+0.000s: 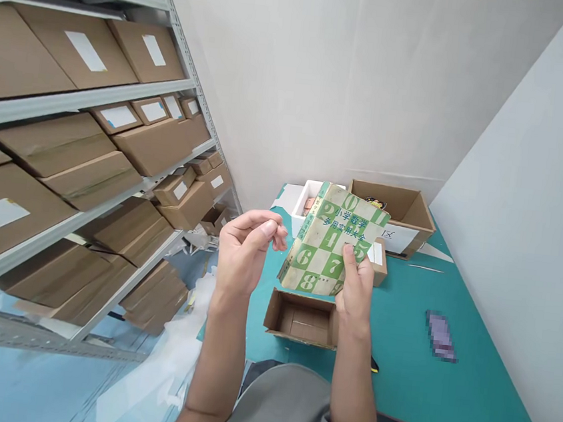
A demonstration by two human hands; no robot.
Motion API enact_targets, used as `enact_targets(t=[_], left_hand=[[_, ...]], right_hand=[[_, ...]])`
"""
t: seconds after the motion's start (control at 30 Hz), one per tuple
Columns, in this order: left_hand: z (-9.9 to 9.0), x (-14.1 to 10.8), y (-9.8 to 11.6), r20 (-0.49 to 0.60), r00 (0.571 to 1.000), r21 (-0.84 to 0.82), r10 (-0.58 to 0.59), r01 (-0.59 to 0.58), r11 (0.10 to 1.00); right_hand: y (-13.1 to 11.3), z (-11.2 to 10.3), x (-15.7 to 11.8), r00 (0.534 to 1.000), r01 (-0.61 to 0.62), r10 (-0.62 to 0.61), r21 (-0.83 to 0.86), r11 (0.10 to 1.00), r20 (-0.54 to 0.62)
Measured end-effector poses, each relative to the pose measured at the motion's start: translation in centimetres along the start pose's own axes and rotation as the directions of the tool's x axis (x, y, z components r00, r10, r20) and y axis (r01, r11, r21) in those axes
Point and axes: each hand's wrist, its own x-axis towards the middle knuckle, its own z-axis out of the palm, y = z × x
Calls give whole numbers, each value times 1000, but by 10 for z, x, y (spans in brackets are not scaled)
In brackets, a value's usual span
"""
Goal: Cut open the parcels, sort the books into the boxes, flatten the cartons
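Note:
A green and white checkered book [333, 243] with large numerals and Chinese lettering on its cover is held up over the table. My right hand [357, 283] grips its lower right part, with the thumb on the cover and the fingers behind. Left of the book's spine, my left hand [251, 241] is raised and apart from it. Its thumb and fingertips are pinched together; whether anything tiny sits between them I cannot make out. Below the book stands an open small cardboard box [298, 337], with its visible inner floor bare.
Behind the book are a white bin [297, 223] with items inside, a larger open carton [412, 215] and a small box [379, 265]. A blurred purple object [441, 335] lies on the green table [409, 385]. Shelves of cartons [148, 136] rise at left, beside white plastic wrap [160, 353].

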Motion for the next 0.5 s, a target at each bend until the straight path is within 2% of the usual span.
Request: enact_targets(t=[0.1,0.3,0.43,0.5], left_hand=[[-1,-1,2,15,999,-7,-29,29,1000],[-4,-8,-2,18,985,-120,-173,174,977],[-9,-13,-22,-104,969,-156,-225,207,966],[-13,-15,-37,-123,953,-169,-277,255,952]], right_hand=[[0,2,-1,1000,-17,17,-3,1000,13],[4,6,-4,997,-78,75,100,992,34],[3,10,-6,988,-154,148,145,977,50],[2,12,-5,981,-189,181,164,968,64]])
